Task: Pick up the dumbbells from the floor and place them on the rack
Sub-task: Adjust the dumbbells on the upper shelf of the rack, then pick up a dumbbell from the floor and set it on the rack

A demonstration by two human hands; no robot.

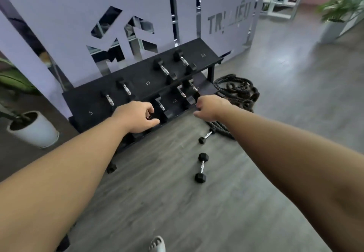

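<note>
The black two-tier rack [208, 54] stands against a panel wall, with several small dumbbells on both shelves. My left hand [136, 117] is curled over the left end of the lower shelf, and a glint of a dumbbell handle shows between fingers and thumb; the rest is hidden. My right hand [208, 108] hovers at the lower shelf's right end, fingers closed, nothing visible in it. On the floor lie a black hex dumbbell [201, 168] and a second dumbbell [205, 135] against the rope. A third dumbbell's head [111, 168] peeks from under my left forearm.
A coiled black battle rope [236, 90] lies to the right of the rack. A white planter [33, 131] stands to the left, and a potted plant [334, 15] at the far right. My sandalled foot [157, 245] is at the bottom edge. The floor is grey wood.
</note>
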